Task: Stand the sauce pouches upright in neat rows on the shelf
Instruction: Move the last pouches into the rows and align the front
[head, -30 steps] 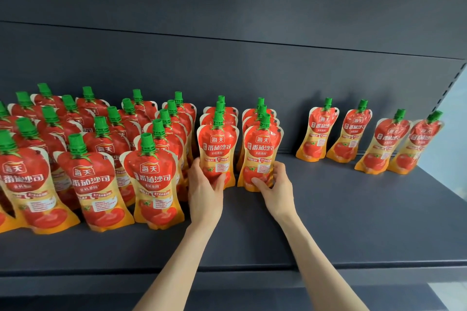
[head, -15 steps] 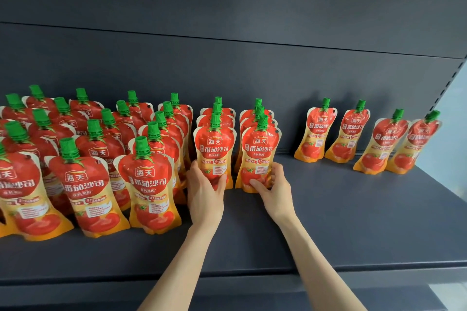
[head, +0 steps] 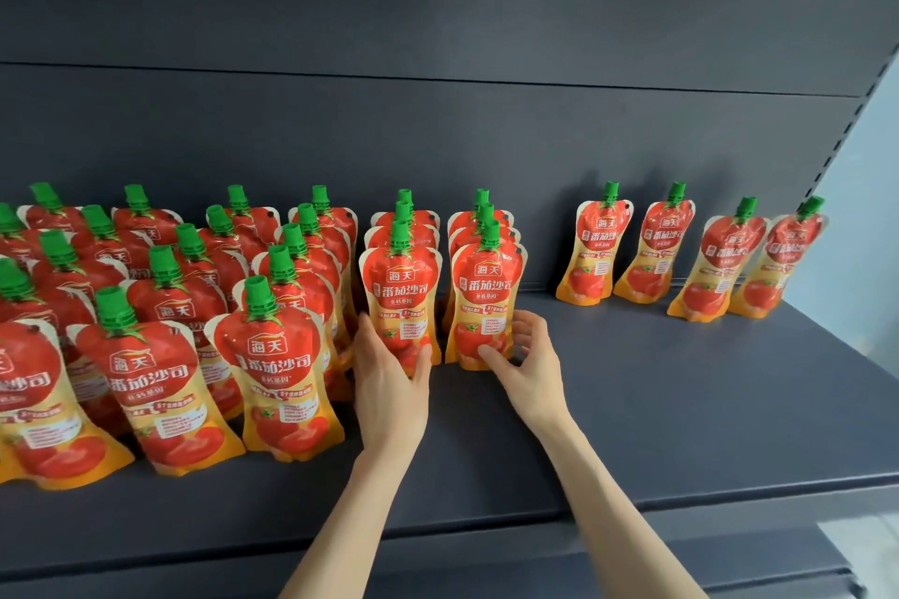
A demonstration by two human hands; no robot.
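Observation:
Red and orange sauce pouches with green caps stand on a dark grey shelf (head: 681,404). My left hand (head: 389,384) grips the lower part of the front pouch (head: 401,297) of one short row. My right hand (head: 530,365) holds the front pouch (head: 486,292) of the neighbouring row, thumb on its face and fingers round its right edge. Both pouches stand upright with two more close behind each. To the left, several rows of pouches (head: 272,355) stand packed together. To the right, several pouches (head: 593,253) lean singly against the back wall.
The shelf's front edge (head: 486,520) runs below my forearms. Bare shelf surface lies in front of and to the right of my hands. A slotted upright (head: 841,136) bounds the shelf at the far right. The dark back panel (head: 438,136) rises behind the pouches.
Both hands stay on the same two front pouches. My right fingers have spread a little along the pouch's edge. The view has drifted slightly to the right.

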